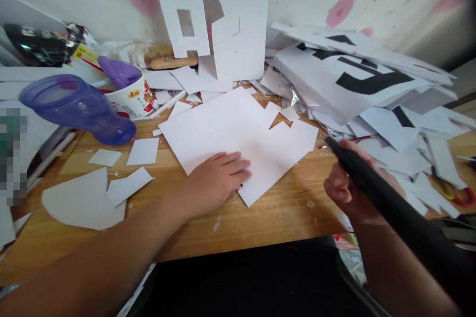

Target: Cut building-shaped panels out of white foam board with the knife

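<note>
Sheet [219,129] lies flat around the middle of the table [267,228], one corner pointing to the near edge and a jagged notch in its far right side. The left hand [219,178] rests palm down on the sheet's near left side, fingers stretched out and gripping nothing. Well apart from it, the right hand [360,183] is closed around a long black tool [372,183] above the right part of the near edge; the tool's tip is near the sheet's right corner, not touching it. What kind of tool it is cannot be told.

Toward the table's left edge lie a curved piece [80,200], a strip [128,185] overlapping it, and a small square [143,151]. Beyond them are a blue bottle [78,109] and a printed cup [136,101] with a purple thing [121,75] in it. A white panel [241,34] with cut-outs stands upright at the far edge. A pile [334,77] with black markings fills the far right corner; scissors [464,195] lie partly under scraps [420,193] by the right edge.
</note>
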A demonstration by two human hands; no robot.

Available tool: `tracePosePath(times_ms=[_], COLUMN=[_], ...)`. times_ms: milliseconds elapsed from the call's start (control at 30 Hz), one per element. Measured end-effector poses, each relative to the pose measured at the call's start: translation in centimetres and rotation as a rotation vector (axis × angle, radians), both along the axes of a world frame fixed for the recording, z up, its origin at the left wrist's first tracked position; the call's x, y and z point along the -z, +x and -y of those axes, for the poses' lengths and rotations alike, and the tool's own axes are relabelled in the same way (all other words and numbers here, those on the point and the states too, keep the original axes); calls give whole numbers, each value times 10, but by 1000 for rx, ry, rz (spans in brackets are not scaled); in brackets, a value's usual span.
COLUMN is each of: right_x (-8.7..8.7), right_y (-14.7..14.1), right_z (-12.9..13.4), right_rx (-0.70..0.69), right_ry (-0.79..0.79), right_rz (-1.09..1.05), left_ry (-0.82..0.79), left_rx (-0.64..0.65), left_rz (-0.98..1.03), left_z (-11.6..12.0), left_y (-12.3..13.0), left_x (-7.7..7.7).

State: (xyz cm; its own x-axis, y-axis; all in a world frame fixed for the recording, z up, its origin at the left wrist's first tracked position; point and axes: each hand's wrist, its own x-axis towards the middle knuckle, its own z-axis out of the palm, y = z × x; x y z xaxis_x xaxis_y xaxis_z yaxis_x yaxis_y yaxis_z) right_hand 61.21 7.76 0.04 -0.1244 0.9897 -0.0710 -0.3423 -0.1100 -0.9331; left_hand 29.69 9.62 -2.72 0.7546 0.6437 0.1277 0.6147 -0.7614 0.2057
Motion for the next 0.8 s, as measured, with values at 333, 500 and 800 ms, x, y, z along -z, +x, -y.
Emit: tracePosePath(times_ms=[333,500,800], right_x=[21,21,25], right_y=[-55,-60,-44], right_z=[-7,-10,0], right_rx=[-91,-99,165], right_ry=[-80,52,352], right_rz=[-210,-92,625], left_ry=[-57,-47,-35], left_rx=[-15,-13,-32], left_rz=[-54,-60,25], left_z=[5,6,5], left_y=[-8,-8,-9], left_x=[-14,-18,-19])
